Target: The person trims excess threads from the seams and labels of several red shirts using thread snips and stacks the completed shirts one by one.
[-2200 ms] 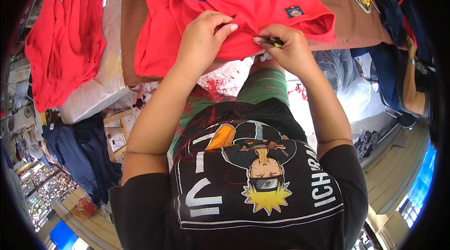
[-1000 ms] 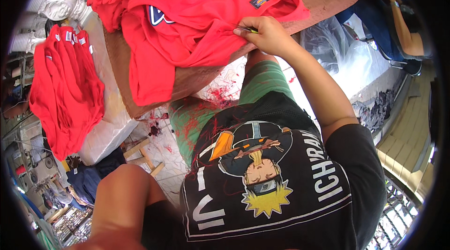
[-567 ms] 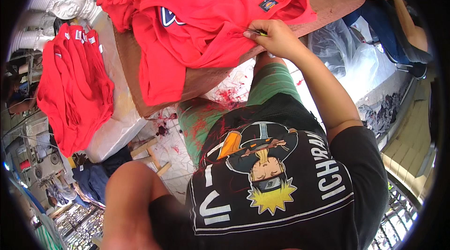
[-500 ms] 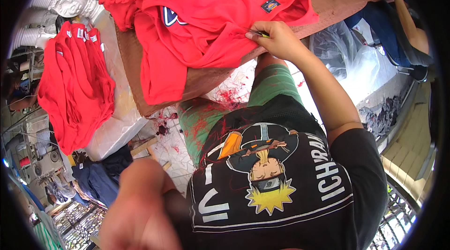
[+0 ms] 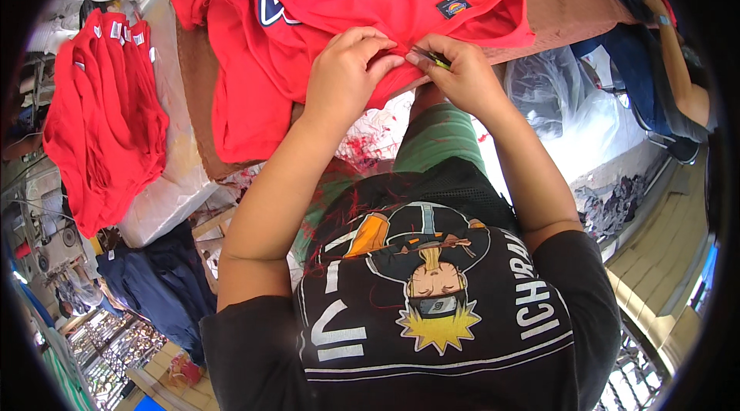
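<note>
A red garment [image 5: 370,3] is lying spread across a brown-covered table [image 5: 555,10], its near edge hanging toward the person. The left hand [image 5: 347,72] is pinching a fold of that red fabric at the table's front edge, fingers curled together on the cloth. The right hand [image 5: 462,76] is sitting just beside it, fingers closed around a small thin tool [image 5: 426,57] whose dark tip is pointing at the pinched fold; what kind of tool it is cannot be told. A small dark label [image 5: 453,6] is showing on the garment near the right hand. To the left, a pile of red garments [image 5: 104,118] is resting on pale plastic sacks [image 5: 173,180]. Dark blue clothing [image 5: 150,288] is lying lower left.
</note>
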A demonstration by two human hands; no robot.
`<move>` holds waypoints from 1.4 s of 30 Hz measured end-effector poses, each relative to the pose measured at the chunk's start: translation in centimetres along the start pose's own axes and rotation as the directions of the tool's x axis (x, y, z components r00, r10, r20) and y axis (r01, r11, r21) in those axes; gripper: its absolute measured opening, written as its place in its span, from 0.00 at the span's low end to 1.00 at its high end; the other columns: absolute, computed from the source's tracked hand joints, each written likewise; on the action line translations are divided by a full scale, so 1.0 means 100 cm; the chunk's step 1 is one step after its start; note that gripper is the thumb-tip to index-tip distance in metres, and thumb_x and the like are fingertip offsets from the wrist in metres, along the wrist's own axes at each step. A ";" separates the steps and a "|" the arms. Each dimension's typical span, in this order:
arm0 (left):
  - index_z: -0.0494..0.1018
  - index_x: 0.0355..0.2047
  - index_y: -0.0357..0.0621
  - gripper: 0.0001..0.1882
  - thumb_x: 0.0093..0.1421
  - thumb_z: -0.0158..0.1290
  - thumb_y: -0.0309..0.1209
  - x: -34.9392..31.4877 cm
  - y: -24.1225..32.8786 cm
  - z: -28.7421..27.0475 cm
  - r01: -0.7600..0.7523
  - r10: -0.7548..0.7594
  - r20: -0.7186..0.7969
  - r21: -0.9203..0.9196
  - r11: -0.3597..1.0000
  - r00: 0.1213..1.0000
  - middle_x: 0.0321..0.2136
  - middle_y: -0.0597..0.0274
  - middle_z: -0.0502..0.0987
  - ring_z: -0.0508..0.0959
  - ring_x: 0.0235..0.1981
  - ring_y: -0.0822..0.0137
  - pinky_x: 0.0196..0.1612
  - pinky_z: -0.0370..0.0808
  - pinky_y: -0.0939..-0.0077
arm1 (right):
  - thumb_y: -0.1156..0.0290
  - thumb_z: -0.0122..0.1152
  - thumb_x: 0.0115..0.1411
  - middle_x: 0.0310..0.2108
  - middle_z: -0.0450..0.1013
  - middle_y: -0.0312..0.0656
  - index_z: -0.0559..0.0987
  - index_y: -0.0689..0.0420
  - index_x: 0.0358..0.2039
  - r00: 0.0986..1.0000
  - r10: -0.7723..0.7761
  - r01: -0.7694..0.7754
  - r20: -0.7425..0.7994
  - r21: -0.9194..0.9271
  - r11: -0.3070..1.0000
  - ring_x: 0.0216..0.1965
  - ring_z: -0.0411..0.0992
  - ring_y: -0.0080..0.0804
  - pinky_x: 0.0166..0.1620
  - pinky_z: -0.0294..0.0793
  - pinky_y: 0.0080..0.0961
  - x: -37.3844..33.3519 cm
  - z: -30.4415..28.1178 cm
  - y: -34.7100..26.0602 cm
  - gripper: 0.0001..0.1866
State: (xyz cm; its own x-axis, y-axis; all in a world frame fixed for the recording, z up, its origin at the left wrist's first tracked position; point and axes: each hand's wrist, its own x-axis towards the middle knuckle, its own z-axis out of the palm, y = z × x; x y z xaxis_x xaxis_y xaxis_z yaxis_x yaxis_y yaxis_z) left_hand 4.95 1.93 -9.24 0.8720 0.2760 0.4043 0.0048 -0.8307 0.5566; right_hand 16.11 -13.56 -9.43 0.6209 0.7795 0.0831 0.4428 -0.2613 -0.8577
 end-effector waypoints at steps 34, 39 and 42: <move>0.71 0.39 0.37 0.08 0.64 0.47 0.28 0.029 0.000 -0.027 0.348 -0.190 0.456 -0.292 0.891 0.870 0.28 0.62 0.78 0.78 0.27 0.74 0.35 0.73 0.80 | 0.62 0.60 0.57 0.23 0.73 0.51 0.79 0.60 0.36 0.999 -0.016 0.018 0.051 -0.040 0.999 0.27 0.73 0.45 0.32 0.69 0.35 -0.007 -0.006 -0.011 0.14; 0.72 0.38 0.38 0.07 0.64 0.48 0.28 0.028 0.003 -0.028 0.324 -0.185 0.426 -0.281 0.903 0.885 0.28 0.63 0.78 0.78 0.25 0.74 0.34 0.73 0.81 | 0.62 0.59 0.57 0.23 0.73 0.51 0.79 0.60 0.36 0.998 0.010 -0.007 0.058 -0.046 0.999 0.26 0.72 0.46 0.32 0.69 0.36 -0.007 -0.007 -0.015 0.14; 0.73 0.35 0.37 0.06 0.63 0.49 0.27 0.030 0.012 -0.035 0.326 -0.204 0.439 -0.222 0.919 0.875 0.32 0.61 0.77 0.77 0.32 0.74 0.38 0.73 0.79 | 0.63 0.59 0.57 0.23 0.73 0.51 0.79 0.60 0.36 0.996 -0.087 0.089 0.022 -0.107 0.990 0.26 0.73 0.46 0.31 0.69 0.35 -0.007 -0.007 -0.015 0.14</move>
State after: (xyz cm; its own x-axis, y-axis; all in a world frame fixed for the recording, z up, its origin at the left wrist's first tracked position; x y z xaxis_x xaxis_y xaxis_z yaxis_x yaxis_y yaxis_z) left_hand 5.84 3.44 -4.78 0.9769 0.1988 -0.0780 0.1794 -0.5660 0.8046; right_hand 15.48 -14.10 -7.90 0.5657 0.8115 0.1465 0.5629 -0.2502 -0.7878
